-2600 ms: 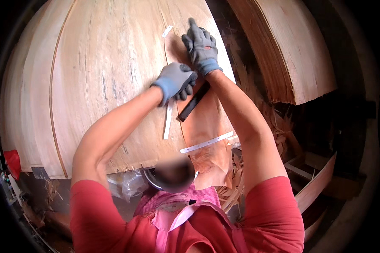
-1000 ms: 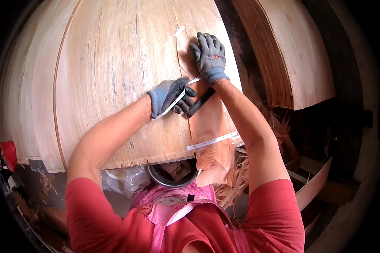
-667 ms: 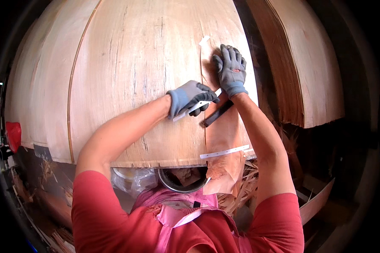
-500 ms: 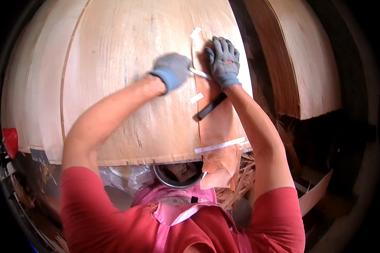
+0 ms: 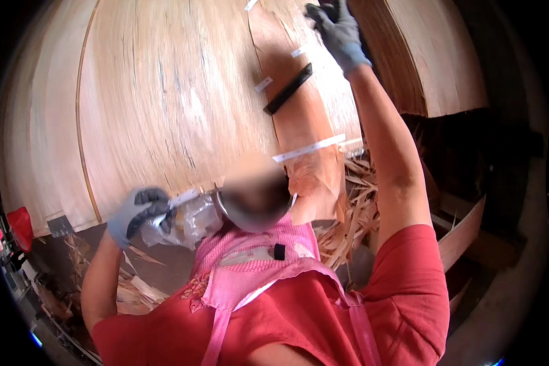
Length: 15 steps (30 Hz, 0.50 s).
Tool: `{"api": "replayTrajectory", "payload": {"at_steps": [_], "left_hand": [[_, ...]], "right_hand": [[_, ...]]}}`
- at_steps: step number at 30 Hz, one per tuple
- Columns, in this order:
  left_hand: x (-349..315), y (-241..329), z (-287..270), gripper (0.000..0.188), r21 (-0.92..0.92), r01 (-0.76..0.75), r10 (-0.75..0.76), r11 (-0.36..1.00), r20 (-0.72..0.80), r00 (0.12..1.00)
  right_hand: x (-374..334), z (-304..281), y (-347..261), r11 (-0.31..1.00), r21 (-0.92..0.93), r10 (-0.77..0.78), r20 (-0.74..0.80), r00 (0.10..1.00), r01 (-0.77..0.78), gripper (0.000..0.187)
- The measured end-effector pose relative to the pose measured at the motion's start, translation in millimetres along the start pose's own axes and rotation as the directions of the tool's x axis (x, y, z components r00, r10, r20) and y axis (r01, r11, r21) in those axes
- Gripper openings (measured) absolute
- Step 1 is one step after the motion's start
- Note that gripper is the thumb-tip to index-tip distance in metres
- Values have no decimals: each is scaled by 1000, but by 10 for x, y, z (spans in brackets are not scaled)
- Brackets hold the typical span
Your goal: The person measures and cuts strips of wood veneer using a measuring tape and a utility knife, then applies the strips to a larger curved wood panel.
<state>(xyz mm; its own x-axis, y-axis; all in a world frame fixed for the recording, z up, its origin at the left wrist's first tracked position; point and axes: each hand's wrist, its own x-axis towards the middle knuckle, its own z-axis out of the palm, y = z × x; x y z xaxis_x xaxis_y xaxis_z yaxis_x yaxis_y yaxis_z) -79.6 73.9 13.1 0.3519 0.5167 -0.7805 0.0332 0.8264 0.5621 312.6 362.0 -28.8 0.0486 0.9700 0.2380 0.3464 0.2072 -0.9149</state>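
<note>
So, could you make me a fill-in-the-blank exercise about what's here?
The left hand and right hand both wear grey ____.
The white strip nearest the plastic bag is in the ____ hand.
The bar lying on the brown veneer is coloured ____.
The apron is coloured ____.

Gloves; left; black; pink.

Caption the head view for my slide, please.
Gloved left hand holds a white strip; right hand near right edge of wood sheet.

The pale, dark-streaked wood sheet lies flat. A reddish veneer strip lies lengthwise along its right side, crumpled at the near end. Short white tape pieces dot the seam and strip; a longer, dotted tape crosses the strip.
</note>
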Motion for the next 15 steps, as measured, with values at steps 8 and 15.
{"api": "replayTrajectory", "payload": {"at_steps": [8,15], "left_hand": [[-400,-1410,108,30,895,211,-573,393,59,817],[-599,-1775,51,62,992,-3,-302,129,42,952]], "right_hand": [[-1203,-388,80,612,-783,284,85,955,-112,58],[-1347,-81,61,518,-842,303,16,953,-151,51]]}}
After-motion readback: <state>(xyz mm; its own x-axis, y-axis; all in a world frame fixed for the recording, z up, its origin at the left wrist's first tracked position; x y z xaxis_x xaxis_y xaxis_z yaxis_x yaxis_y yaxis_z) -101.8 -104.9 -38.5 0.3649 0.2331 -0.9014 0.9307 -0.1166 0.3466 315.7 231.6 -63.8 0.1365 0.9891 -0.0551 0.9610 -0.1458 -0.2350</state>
